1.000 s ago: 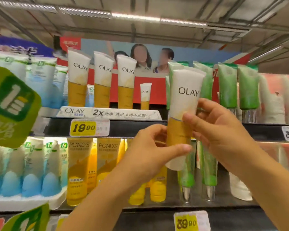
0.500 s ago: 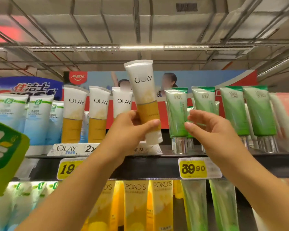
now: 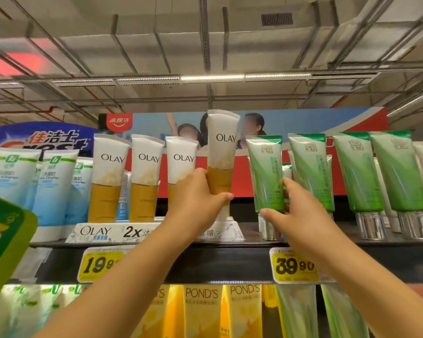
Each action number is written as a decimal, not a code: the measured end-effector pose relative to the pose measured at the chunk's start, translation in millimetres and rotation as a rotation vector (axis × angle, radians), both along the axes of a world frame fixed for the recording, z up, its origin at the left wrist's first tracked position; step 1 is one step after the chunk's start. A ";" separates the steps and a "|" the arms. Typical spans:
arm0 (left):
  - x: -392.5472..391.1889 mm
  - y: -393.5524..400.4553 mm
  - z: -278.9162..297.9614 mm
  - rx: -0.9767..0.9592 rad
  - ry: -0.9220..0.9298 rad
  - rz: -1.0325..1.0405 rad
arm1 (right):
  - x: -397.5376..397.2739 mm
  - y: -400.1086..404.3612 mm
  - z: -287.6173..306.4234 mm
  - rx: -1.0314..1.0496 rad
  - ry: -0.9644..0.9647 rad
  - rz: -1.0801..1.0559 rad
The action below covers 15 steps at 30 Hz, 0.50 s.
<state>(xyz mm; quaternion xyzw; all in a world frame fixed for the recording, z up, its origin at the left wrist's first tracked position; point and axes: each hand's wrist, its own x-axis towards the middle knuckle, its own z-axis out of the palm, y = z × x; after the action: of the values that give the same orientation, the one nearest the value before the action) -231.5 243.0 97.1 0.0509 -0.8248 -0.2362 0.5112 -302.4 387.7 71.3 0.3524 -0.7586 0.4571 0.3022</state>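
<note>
My left hand grips a white and amber Olay tube by its lower half. It holds the tube upright over the right end of the Olay display tray on the top shelf. Three matching Olay tubes stand in a row to its left. My right hand reaches up to the leftmost green tube. Its thumb lies under the tube's lower edge and its fingers are beside and behind the tube.
More green tubes with silver caps stand to the right, and pale blue tubes to the left. Yellow price tags hang on the shelf edge. Pond's tubes fill the shelf below. A green sign juts out at left.
My left hand has carried the Olay tube from in front of the green tubes up and left to the end of the Olay row. My right hand let go and moved to the green tube.
</note>
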 end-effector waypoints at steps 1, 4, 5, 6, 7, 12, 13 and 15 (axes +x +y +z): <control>-2.2 0.3 -0.7 -0.005 -0.007 0.019 | -0.5 -1.1 1.3 0.009 0.005 -0.019; -7.6 0.7 -2.9 -0.004 -0.023 0.066 | -2.4 -3.9 2.4 0.016 0.017 -0.048; -8.6 0.9 -2.9 -0.001 -0.030 0.079 | -3.1 -4.5 2.3 0.013 0.019 -0.049; -9.2 1.0 -2.8 -0.001 -0.039 0.089 | -3.1 -5.2 2.3 0.007 0.018 -0.048; -9.5 1.2 -2.7 -0.002 -0.050 0.098 | -2.9 -5.5 2.3 0.001 0.017 -0.045; -7.9 2.3 -5.1 0.003 -0.098 0.132 | -1.5 -6.8 2.3 -0.012 0.023 -0.037; -7.4 2.9 -5.3 -0.003 -0.113 0.147 | -1.6 -7.1 2.5 -0.012 0.027 -0.035; -6.2 4.1 -5.2 -0.013 -0.145 0.169 | -2.6 -7.6 2.8 -0.010 0.031 -0.032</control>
<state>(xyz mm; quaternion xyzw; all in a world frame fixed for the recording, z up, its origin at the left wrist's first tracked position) -237.7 247.1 91.9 0.1339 -0.8540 -0.1828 0.4684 -305.0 380.1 74.1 0.3459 -0.7570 0.4505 0.3230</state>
